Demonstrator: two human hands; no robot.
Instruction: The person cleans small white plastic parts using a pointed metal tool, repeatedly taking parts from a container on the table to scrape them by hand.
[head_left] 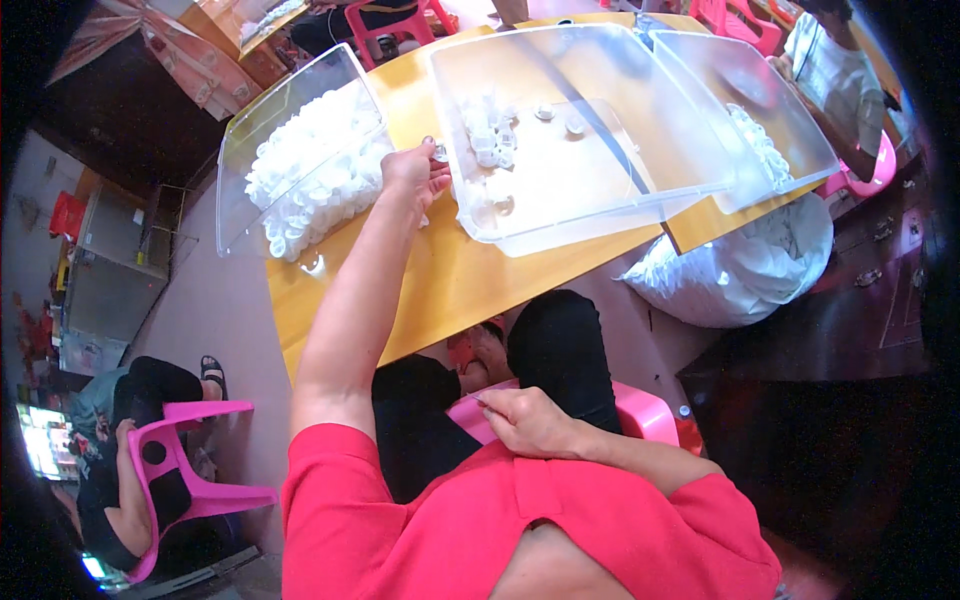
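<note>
My left hand [410, 172] reaches over the table between two clear bins. Its thumb and fingers pinch a small clear plastic piece [440, 153] beside the middle bin's wall. Left of it, a clear bin [232, 200] holds a heap of small white plastic pieces [315, 150]. The middle clear bin [590, 190] has several small clear cup-like pieces [490, 140] toward its left side. Low over my lap, my right hand [530, 420] is closed, with its thumb and forefinger together at a small tip I cannot make out.
A loose white piece [315, 267] lies on the yellow table [440, 290] near the left bin. Another clear bin [700, 95] with white pieces stands at the right. Below it is a white sack [740, 280]. People sit on pink chairs [195, 490] at left and far right.
</note>
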